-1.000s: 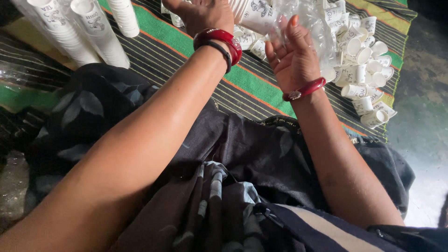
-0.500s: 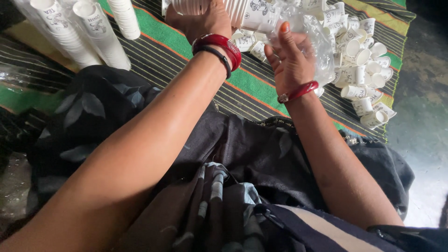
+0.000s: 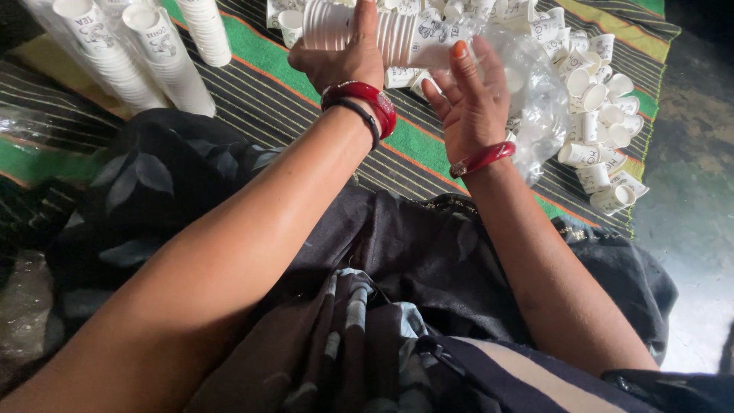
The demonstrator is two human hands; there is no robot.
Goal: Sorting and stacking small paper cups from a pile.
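My left hand point(image 3: 342, 61) grips a horizontal stack of white paper cups point(image 3: 382, 34), thumb over the top. My right hand point(image 3: 472, 103) is at the stack's right end with fingers spread, touching a clear plastic bag point(image 3: 539, 92) that wraps around that end. Both wrists wear red bangles. Behind the hands lies a heap of loose white paper cups point(image 3: 596, 115) on a green striped mat point(image 3: 267, 65).
Tall stacks of white cups point(image 3: 164, 65) lie on the mat at the upper left. A dark leaf-patterned cloth point(image 3: 153, 183) covers my lap. Bare grey floor point(image 3: 688, 191) runs along the right side, and crumpled plastic point(image 3: 23, 298) sits at the lower left.
The view has tilted down a little, so the hands and cup stack sit lower in frame. My left hand now holds the stack plainly; my right hand has shifted left toward the stack's end.
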